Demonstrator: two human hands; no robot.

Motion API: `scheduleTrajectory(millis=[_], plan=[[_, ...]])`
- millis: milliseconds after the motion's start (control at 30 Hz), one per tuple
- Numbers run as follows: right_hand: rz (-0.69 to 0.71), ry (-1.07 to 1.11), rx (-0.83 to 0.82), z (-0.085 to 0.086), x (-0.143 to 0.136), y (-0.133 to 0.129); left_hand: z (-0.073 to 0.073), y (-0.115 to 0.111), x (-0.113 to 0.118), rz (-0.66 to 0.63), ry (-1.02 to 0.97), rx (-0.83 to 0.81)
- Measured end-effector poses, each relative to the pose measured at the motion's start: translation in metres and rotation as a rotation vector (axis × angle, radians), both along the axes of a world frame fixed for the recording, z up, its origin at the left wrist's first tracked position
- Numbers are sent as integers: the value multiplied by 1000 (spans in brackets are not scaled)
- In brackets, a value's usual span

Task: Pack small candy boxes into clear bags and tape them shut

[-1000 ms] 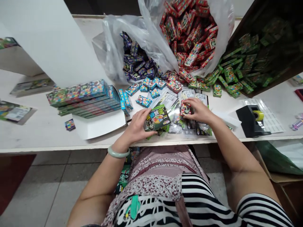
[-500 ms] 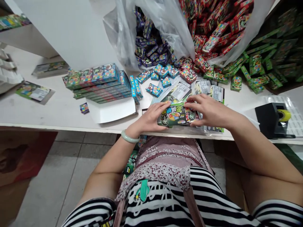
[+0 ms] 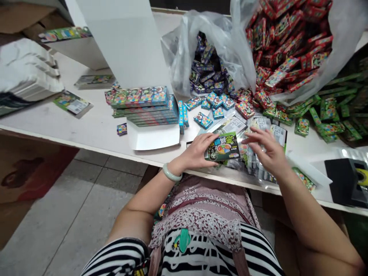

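My left hand [image 3: 198,151] is closed on the left end of a flat dark green printed packet [image 3: 225,147] with blue and green lettering, held just above the table's front edge. To its right, my right hand [image 3: 267,151] is apart from the packet, fingers spread, with nothing visible in it. Beneath the hands lie clear plastic sleeves [image 3: 250,165] and cards with white label panels [image 3: 233,124]. Behind them, several small blue printed boxes [image 3: 202,120] are scattered.
A white carton [image 3: 155,138] holds stacked box rows [image 3: 139,96] on the left. Plastic bags of purple boxes [image 3: 209,73] and red boxes [image 3: 287,46] stand behind. Green boxes [image 3: 330,109] spill out at right, near a black tape dispenser [image 3: 342,182]. White folded stacks [image 3: 25,73] sit far left.
My right hand has come off the right end of the packet and opened. My left hand still holds the packet. The view has shifted, showing more of the table's left side.
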State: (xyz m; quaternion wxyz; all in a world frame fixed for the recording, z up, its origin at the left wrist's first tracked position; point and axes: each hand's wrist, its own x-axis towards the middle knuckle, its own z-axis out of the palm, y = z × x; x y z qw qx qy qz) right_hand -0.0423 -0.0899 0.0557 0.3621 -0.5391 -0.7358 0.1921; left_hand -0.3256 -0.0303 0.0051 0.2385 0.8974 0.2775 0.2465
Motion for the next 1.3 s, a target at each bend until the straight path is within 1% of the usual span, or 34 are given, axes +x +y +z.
scheduleTrajectory(millis=[67, 100, 133, 167, 233, 267, 333, 400, 433, 500, 600, 700, 767, 867, 900, 933, 1000, 1100, 1167, 1200, 1300], plan=[[-159, 146, 27, -6, 6, 27, 2, 1, -2, 1, -24, 0], [-207, 188, 28, -9, 7, 46, 3, 1, -3, -8, -41, -1], [-223, 202, 16, -13, 5, 68, 5, 1, -4, -20, -59, -6], [-207, 193, -12, -17, 1, 92, 6, 1, -5, -32, -75, -14], [-158, 133, -89, -22, -15, 143, 10, -1, -6, -40, -91, -33], [-164, 81, -121, -24, -25, 168, 12, -2, -7, -34, -96, -40], [-245, -48, -169, -25, -49, 214, 15, -5, -9, -14, -112, -46], [-355, -135, -231, -26, -69, 250, 16, -7, -12, -1, -148, -33], [-401, -152, -261, -26, -78, 264, 16, -8, -14, 1, -167, -25], [-460, -144, -302, -29, -88, 284, 15, -9, -18, 1, -196, -14], [-486, -92, -302, -35, -92, 296, 13, -10, -26, 24, -213, -14], [-456, -13, -324, -37, -85, 286, 11, -9, -35, 73, -206, -29], [-384, 147, -339, -36, -73, 265, 10, -8, -40, 98, -208, -30], [-235, 467, -311, -35, -46, 218, 8, -5, -44, 103, -216, -6], [-206, 520, -292, -35, -35, 198, 6, -5, -45, 103, -208, 6], [-197, 520, -274, -35, -23, 179, 5, -4, -45, 106, -193, 18], [-216, 429, -256, -38, 1, 140, 0, -2, -44, 119, -148, 44], [-279, 166, -287, -46, 30, 92, -6, 1, -38, 130, -75, 68], [-292, -34, -278, -50, 39, 69, -9, 3, -32, 118, -35, 65], [-276, -122, -264, -52, 41, 60, -9, 3, -29, 109, -18, 61], [-155, -326, -256, -53, 38, 42, -7, 4, -24, 91, 21, 54]])
